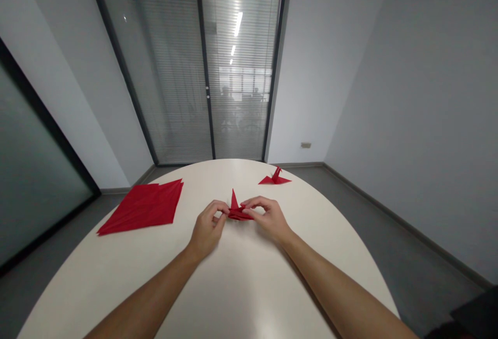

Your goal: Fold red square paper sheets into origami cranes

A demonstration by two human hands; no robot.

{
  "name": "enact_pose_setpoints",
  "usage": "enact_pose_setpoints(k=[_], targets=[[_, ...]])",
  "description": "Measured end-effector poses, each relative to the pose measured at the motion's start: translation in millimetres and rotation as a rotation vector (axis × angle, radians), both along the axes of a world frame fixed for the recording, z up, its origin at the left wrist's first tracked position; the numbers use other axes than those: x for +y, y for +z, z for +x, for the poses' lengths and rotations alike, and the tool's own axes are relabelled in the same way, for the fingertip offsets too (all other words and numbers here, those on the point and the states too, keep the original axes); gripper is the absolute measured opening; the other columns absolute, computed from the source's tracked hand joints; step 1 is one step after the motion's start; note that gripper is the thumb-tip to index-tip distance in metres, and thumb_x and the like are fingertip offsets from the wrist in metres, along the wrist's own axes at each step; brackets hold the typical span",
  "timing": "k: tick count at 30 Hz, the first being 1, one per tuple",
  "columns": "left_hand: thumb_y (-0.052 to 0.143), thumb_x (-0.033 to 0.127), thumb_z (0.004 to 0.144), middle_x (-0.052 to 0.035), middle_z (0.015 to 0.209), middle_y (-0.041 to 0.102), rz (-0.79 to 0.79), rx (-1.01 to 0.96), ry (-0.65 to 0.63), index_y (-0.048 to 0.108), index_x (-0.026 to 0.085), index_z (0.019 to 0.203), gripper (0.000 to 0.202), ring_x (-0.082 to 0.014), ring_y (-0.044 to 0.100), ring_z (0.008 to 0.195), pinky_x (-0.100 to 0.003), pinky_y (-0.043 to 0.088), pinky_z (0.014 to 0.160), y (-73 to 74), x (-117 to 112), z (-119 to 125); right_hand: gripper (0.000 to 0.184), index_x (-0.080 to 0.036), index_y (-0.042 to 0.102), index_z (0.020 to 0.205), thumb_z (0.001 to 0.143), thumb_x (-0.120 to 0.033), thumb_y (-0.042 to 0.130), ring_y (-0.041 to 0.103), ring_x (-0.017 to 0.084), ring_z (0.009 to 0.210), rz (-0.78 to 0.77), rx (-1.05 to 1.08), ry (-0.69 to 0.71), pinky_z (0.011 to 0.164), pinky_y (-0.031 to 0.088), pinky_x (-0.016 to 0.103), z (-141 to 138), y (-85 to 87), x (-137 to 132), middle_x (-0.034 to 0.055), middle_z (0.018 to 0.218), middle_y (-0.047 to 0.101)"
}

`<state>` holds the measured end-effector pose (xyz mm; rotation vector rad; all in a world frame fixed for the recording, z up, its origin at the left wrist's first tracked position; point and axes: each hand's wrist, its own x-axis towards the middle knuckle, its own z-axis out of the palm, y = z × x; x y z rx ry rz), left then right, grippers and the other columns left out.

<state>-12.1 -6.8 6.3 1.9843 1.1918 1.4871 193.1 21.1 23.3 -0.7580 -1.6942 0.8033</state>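
A small, partly folded red paper piece (pixel 236 209) lies on the white round table (pixel 233 282), one point sticking up. My left hand (pixel 207 229) pinches its left side with curled fingers. My right hand (pixel 267 216) pinches its right side the same way. Both hands rest on the tabletop near the middle. A folded red paper crane (pixel 275 177) stands farther back to the right, out of reach of both hands.
A stack of flat red paper sheets (pixel 144 206) lies at the table's left. Glass doors with blinds (pixel 206 69) stand behind the table. Grey floor surrounds the table edge.
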Motion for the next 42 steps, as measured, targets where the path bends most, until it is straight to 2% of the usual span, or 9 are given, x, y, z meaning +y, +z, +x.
enact_pose_setpoints(k=[7,15,21,29,33,36,42], targets=[[0.050,0.012,0.087,-0.0031,0.095,0.064,-0.019,0.012,-0.013,0.061,0.021,0.088,0.014,-0.0148,0.062,0.085,-0.018,0.047,0.056,-1.0,0.2,-0.5,0.014,-0.023,0.078,0.092,0.081,-0.033,0.078,0.072,0.023,0.088,0.050,-0.040,-0.017,0.079,0.054,0.035,0.5,1.5,-0.2,0.0070,0.094,0.079],[0.048,0.009,0.088,-0.0035,0.096,0.063,0.059,0.065,0.015,0.060,0.021,0.088,0.016,-0.0157,0.062,0.089,-0.020,0.049,0.060,-2.1,1.2,-2.5,0.014,-0.022,0.078,0.079,0.078,-0.036,0.080,0.073,0.025,0.090,0.015,0.013,0.010,0.086,0.057,0.039,-0.8,3.6,-3.6,0.0088,0.092,0.079],[0.048,0.009,0.089,-0.0038,0.096,0.064,0.130,0.091,0.019,0.060,0.021,0.089,0.017,-0.0159,0.062,0.091,-0.022,0.050,0.064,-1.6,0.4,-2.5,0.011,-0.023,0.079,0.081,0.079,-0.035,0.078,0.074,0.024,0.087,0.019,0.016,0.009,0.085,0.058,0.039,-0.8,3.7,-4.0,0.0082,0.091,0.079],[0.049,0.009,0.089,-0.0037,0.096,0.064,0.108,0.074,-0.004,0.060,0.021,0.089,0.016,-0.0154,0.063,0.089,-0.021,0.050,0.063,1.6,-0.9,-0.9,0.021,-0.021,0.079,0.085,0.076,-0.040,0.080,0.075,0.026,0.082,-0.145,0.093,0.003,0.079,0.060,0.039,-2.7,-0.4,0.2,0.0090,0.087,0.079],[0.049,0.009,0.088,-0.0035,0.096,0.064,0.100,0.076,-0.007,0.060,0.021,0.088,0.016,-0.0151,0.063,0.089,-0.020,0.050,0.063,-0.2,0.1,-0.9,0.030,-0.019,0.074,0.092,0.073,-0.042,0.083,0.076,0.025,0.083,-0.199,0.184,0.014,0.080,0.060,0.039,-5.1,-4.4,3.1,0.0092,0.087,0.079],[0.049,0.009,0.088,-0.0033,0.096,0.064,0.113,0.077,0.007,0.060,0.021,0.088,0.016,-0.0150,0.063,0.089,-0.020,0.050,0.063,-0.2,-0.1,-0.8,0.035,-0.019,0.072,0.097,0.074,-0.044,0.082,0.075,0.024,0.086,-0.213,0.213,0.038,0.083,0.060,0.040,-6.1,-5.6,3.4,0.0092,0.089,0.078],[0.048,0.009,0.089,-0.0035,0.094,0.064,0.160,0.087,0.040,0.060,0.020,0.088,0.016,-0.0156,0.063,0.088,-0.022,0.052,0.065,3.1,-3.2,-0.2,0.034,-0.019,0.074,0.096,0.077,-0.047,0.079,0.074,0.023,0.088,-0.200,0.194,0.053,0.088,0.058,0.040,-4.0,-5.0,2.0,0.0098,0.095,0.078]])
